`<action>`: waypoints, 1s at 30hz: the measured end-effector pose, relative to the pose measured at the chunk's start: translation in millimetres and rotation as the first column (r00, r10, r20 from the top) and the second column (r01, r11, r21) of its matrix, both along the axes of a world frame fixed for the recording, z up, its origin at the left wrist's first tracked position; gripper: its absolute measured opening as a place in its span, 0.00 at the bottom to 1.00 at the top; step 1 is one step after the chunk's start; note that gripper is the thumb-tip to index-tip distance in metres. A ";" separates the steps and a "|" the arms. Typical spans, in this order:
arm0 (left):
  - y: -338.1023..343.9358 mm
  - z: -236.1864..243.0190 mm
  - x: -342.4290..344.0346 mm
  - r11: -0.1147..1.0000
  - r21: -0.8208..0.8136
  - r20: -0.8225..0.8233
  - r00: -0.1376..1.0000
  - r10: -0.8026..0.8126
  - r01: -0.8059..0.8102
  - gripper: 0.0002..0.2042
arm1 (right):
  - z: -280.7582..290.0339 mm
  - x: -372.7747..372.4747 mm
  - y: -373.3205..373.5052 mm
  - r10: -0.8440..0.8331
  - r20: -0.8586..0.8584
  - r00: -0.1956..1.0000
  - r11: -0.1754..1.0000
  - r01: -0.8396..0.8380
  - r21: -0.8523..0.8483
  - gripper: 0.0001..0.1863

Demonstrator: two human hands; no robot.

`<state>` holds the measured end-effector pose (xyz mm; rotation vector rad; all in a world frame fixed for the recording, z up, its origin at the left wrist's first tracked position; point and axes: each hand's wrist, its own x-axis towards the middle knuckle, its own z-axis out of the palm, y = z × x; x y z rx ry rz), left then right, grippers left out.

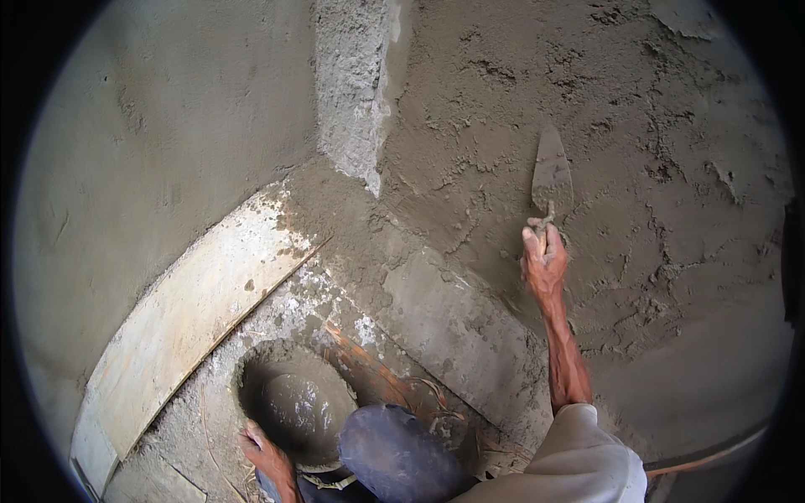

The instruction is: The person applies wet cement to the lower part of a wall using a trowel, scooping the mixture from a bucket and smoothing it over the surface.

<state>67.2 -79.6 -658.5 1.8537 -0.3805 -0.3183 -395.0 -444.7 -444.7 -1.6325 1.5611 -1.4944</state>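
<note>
My right hand [545,256] is closed round the handle of a pointed trowel [553,168]. The blade points up and lies against or just off the rough wet mortar on the right wall [470,109]; I cannot tell if it touches. My left hand [267,457] grips the near left rim of a round, mortar-caked bucket [293,402], its fingertips partly hidden. The bucket is tilted toward me, with only a thin wet smear of mortar at its bottom. My knee [402,453] in dark trousers is right beside it.
A pale board [201,306] lies along the foot of the smooth left wall [168,109]. A mortar-smeared grey board [453,323] lies below the right wall. A bare concrete strip [352,84] runs down the corner. Wood scraps [369,360] and rubble litter the floor.
</note>
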 end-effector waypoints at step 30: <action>-13.6 57.8 -56.8 0.967 0.256 0.412 0.904 -0.112 0.003 0.28 | -245.3 238.0 150.6 0.910 -0.245 -0.334 -0.092 -0.739 0.668 0.21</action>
